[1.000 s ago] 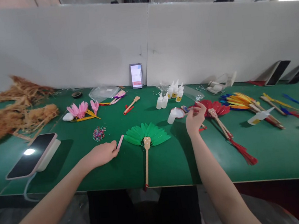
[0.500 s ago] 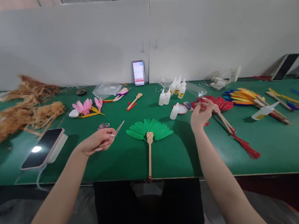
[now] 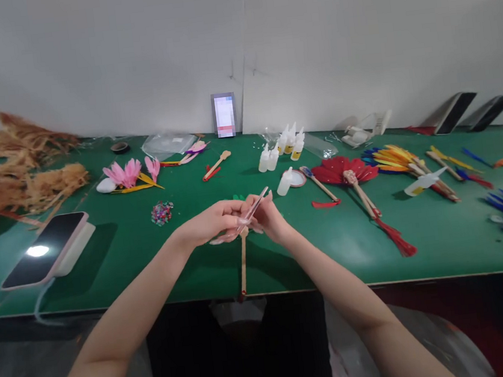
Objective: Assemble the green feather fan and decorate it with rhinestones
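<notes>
No text can be read: the propped phone screen (image 3: 224, 115) is blurred, the bottles' (image 3: 291, 144) labels too small.

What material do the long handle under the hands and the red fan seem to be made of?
The handle looks like pale, unpainted wood: a matte tan stick. The red fan seems to be dyed feathers, shown by its separate pointed blades, on a similar wooden stick.

bare mat (image 3: 196, 261) near hands, glue bottles (image 3: 280, 152) behind
</notes>
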Motion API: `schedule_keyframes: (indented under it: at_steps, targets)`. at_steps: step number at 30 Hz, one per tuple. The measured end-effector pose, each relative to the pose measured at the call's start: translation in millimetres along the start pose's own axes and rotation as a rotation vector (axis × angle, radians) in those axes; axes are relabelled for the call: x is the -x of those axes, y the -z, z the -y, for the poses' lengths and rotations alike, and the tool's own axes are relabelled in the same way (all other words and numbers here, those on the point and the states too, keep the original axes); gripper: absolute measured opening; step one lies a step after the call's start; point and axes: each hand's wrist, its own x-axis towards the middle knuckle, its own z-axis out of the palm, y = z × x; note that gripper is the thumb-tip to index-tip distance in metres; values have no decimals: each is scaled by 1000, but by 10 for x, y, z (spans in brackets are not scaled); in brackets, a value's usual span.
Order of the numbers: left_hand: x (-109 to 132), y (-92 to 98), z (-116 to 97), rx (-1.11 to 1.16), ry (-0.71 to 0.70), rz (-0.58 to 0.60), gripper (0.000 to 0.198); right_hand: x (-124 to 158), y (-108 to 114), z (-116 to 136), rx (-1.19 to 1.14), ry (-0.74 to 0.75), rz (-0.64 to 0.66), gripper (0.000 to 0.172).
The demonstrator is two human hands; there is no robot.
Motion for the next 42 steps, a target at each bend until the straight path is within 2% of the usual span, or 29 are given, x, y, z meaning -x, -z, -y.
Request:
schedule_keyframes:
  at_steps: [3,7,10,13,16,20,23,26,28,31,36,39,42]
  targets:
    - [-162,38,106,-47,9,46,16,-19,103,31,-91,-66,23,58]
    - [-269,33,278,-60,-38,-18,36,-55,176,10,-168,-80,-113,55]
    - [-300,-3,353,-82,-92,-122,52,-80,165,-39,-183,-57,-249,55]
    - [-337,-46,357,-119,-157,-311,48,-79,157,-63,-163,-17,-345,53]
    - [-356,-79,230,-170,-219,-481,42,-68,154,14,-127,60,-412,49]
    - [-286,-148,-216,-188,-344,-567,38,-120,122,404,-97,197,-483,44]
    - [-187,-277,-610,-189,-623,-531,34,-193,52,878,-88,341,-525,49]
    - [-94,-432,-850,-160,-865,-531,35,-219,-67,1289,-85,465,-575,54]
    - [-41,-504,-900,-89,-912,-531,37,-200,-150,1430,-51,549,-614,53]
    - [35,-529,-881,-3,-883,-499,38,-156,-224,1457,-14,643,-667,52]
    - [151,-470,-855,40,-776,-464,39,-161,-213,1397,-123,568,-573,55]
    - [162,-462,-877,-42,-755,-513,42,-191,-187,1382,-101,527,-565,58]
    - [133,-471,-884,-268,-802,-622,33,-203,-172,1340,-85,516,-576,55]
